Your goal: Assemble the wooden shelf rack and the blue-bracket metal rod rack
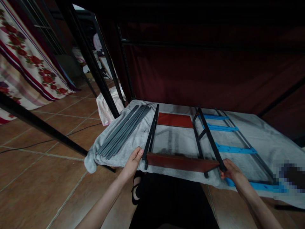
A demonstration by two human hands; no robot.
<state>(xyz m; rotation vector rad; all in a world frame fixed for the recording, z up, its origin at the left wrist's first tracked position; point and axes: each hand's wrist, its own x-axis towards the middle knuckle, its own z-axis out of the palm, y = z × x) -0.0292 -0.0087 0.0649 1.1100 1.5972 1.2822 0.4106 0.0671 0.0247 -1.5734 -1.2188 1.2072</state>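
A black metal frame (212,140) with two reddish-brown boards rests on the grey cloth (176,140). One board (175,120) lies at its far end and the other board (181,162) spans its near end. My left hand (133,161) is closed at the frame's near left corner, its fingertips partly hidden. At the near right end, my right hand (230,171) wraps round the black bar. Left of the frame lies a bundle of grey rods (125,130). Blue slotted strips (235,148) joined to dark rods lie to the right.
Black metal posts (92,63) rise at the left, and a dark red curtain (190,73) hangs behind the cloth-covered surface. A flowered curtain (35,60) reaches the tiled floor (43,171). A thin cable (59,137) crosses the tiles. A blurred patch (290,178) covers something at right.
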